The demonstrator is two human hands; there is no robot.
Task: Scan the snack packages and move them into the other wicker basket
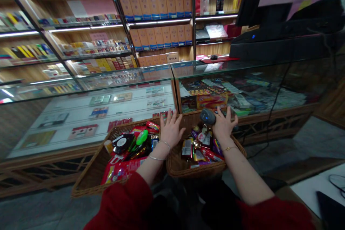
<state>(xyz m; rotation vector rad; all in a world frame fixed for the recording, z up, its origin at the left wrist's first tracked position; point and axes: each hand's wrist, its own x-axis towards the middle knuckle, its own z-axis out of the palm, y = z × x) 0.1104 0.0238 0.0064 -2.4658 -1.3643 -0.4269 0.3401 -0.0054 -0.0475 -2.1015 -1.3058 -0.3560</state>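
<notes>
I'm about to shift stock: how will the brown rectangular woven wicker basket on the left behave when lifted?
The wicker basket is probably stiff: its woven sides stand straight. It may tip unevenly, its contents bunched away from the near-left corner. The red plastic packet inside, visibly glossy, might slide.

Two brown woven wicker baskets (pixel 91 174) (pixel 194 173) are counted. Two bare hands (pixel 171 129) (pixel 223 125) are seen. One dark grey device with a blue light (pixel 207 116), one bright green rounded plastic piece (pixel 142 137) and one thin gold bracelet (pixel 230 148) are shown. Two dark slender bottles (pixel 218 2) (pixel 222 1) and one yellow bottle (pixel 237 0) are displayed. The overlapping wrapped packets (pixel 187 148) cannot be counted.
</notes>
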